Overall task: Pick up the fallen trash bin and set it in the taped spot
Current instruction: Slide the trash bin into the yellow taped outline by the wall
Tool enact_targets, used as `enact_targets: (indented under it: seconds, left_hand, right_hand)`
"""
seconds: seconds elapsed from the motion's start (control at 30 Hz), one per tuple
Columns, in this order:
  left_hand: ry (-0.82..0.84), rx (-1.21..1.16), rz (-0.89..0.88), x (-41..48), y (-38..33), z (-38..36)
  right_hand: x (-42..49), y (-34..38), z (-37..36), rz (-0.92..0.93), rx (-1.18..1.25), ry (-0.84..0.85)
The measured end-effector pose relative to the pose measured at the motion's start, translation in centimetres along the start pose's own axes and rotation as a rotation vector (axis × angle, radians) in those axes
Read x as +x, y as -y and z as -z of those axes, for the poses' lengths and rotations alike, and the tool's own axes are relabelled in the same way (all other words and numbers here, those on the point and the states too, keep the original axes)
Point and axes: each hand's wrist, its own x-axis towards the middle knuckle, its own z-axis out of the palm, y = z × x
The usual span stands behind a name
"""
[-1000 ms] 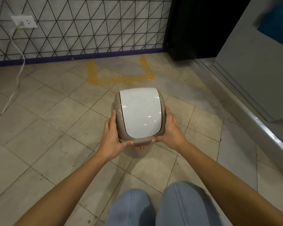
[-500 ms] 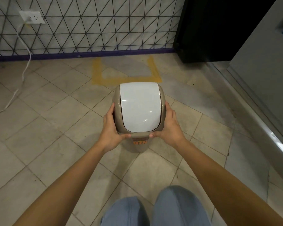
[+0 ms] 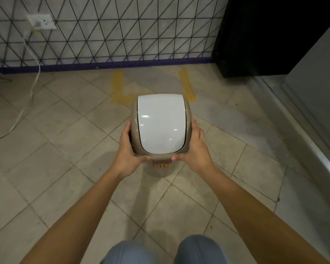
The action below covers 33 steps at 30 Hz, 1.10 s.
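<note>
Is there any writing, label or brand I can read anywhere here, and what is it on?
"BIN": orange label on the front of the trash bin, just below the lid between the two thumbs; its top edge is hidden and the letters are blurred, so this reading is likely but not certain.
Nothing else carries text: the wall socket, the yellow taped spot and the wall show no words or numbers.

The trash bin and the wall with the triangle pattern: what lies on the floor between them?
In the head view, only the yellow tape outline on bare floor tiles lies between the trash bin and the wall.
</note>
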Motion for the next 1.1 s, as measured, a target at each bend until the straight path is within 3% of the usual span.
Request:
enact_targets:
  seconds: [0.8, 1.1]
  left_hand:
    - [-0.030, 0.059, -0.061, 5.2, 1.3, 1.2]
    - [-0.048, 0.063, -0.051, 9.0, 1.1, 2.0]
  right_hand:
    - [6.1, 0.8, 1.1, -0.019, -0.017, 0.058]
    - [9.3, 1.1, 0.1, 0.024, -0.025, 0.006]
